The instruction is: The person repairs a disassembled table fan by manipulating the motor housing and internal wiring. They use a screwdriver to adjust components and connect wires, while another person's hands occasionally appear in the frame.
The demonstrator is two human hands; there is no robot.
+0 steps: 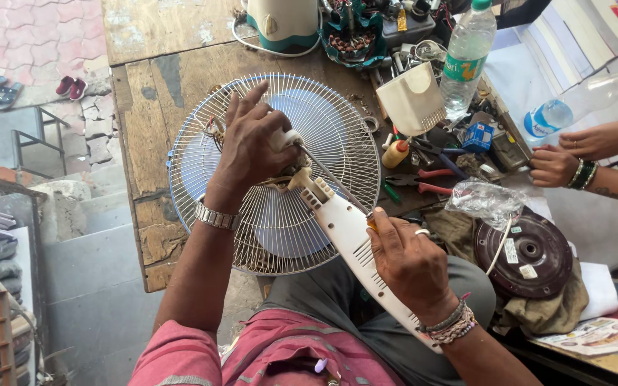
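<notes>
A view from above of a person seated at a worn wooden worktop point(153, 93), working on a round white wire fan guard point(273, 171) with pale blue blades behind it. The guard lies flat on the worktop's near edge, partly over the person's lap.

The left hand point(252, 146), with a metal watch at the wrist, rests on the middle of the guard, its fingers curled around the small white motor part at the hub. The right hand point(409, 261), wearing a ring and beaded bracelets, grips a long white plastic fan housing with vent slots point(348, 236) that runs slantwise from the hub down toward the person's right side. This hand also holds a thin screwdriver point(334, 179), its shaft pointing up toward the hub.

To the right on the worktop lie red-handled pliers point(423, 180), a small yellow bottle point(395, 154), a cream plastic cover point(413, 100) and a clear plastic water bottle with a green cap point(468, 53). A dark round motor disc point(531, 254) sits on a cloth near the right hand, with a crumpled clear plastic bag point(484, 200) beside it.

At the far right, another person's two hands point(574, 154) with bangles are close together.
</notes>
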